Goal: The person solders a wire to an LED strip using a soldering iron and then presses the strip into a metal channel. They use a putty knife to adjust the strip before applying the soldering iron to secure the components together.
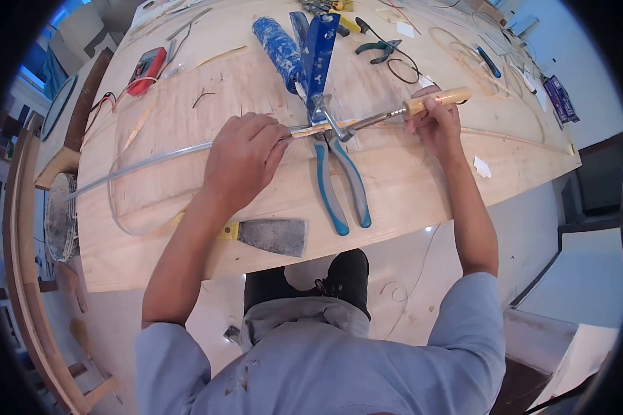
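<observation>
My left hand [246, 159] is closed round a thin clear strip [166, 158] that runs out to the left over the wooden table [387, 173]. With its fingers pinched, my right hand [436, 124] holds a wooden-handled tool [439, 100]. The tool's metal shaft points left, its tip near a metal clamp [332, 117]. Pliers with blue and grey handles [339, 176] lie just below the clamp. Behind them are a blue paint-stained roller [278, 52] and a blue metal piece [320, 55].
A putty knife [273, 236] lies by the near edge. A red multimeter [147, 70] is at the back left. Small green pliers [378, 50], a blue cutter [489, 62] and loose wires are at the back right. A bucket [61, 214] stands beyond the left edge.
</observation>
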The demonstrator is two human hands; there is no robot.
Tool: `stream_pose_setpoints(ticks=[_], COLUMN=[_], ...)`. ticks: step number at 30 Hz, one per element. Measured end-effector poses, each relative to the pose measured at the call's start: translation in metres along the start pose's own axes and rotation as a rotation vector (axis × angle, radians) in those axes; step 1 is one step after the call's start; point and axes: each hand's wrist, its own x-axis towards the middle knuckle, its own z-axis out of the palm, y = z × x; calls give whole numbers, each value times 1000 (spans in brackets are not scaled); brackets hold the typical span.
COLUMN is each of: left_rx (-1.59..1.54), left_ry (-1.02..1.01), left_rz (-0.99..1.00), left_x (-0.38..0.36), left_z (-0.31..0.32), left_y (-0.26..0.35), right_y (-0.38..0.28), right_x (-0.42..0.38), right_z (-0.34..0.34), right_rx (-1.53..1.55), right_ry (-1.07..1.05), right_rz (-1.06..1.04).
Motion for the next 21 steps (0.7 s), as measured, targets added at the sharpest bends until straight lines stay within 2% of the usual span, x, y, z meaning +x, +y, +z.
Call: stream_pose_setpoints(ticks=[5, 15, 21], left_rx=[-4, -28, 65], left_ry=[23, -12, 17], left_rz=[3, -110, -17], left_x=[-2, -7, -6], left_z=[4, 9, 12], left_y=[-2, -1, 3], right_y=[6, 7, 6], right_x=[-1, -5, -5], right_z=[4, 8, 14], right_rx=[65, -50, -68], right_ry=[6, 7, 19], right_rz=[-12, -77, -76])
